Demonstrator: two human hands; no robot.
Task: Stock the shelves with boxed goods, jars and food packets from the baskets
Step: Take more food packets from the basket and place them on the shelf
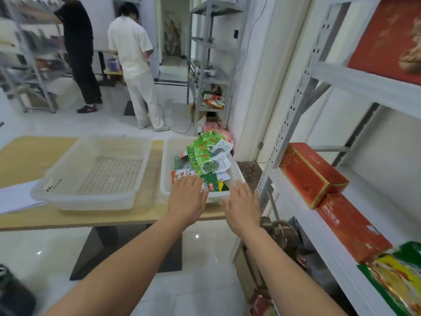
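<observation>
Two white plastic baskets stand on a wooden table (27, 156). The left basket (95, 172) holds nothing. The right basket (167, 160) is piled with green, white and red food packets (206, 153). My left hand (188, 198) reaches over the near rim of the right basket with straight fingers, fingertips at the packets. My right hand (242, 205) is spread open at the basket's near right corner. Neither hand holds anything. On the white shelf (303, 197) to the right lie two red boxes (312, 173) and a yellow-green packet (396, 277).
A large red box (387, 37) stands on the shelf's upper level. Dark goods (280, 231) sit low beside the shelf. Two people (134, 65) stand at the back near a grey metal rack (211, 60). A dark object (11, 290) is at the bottom left.
</observation>
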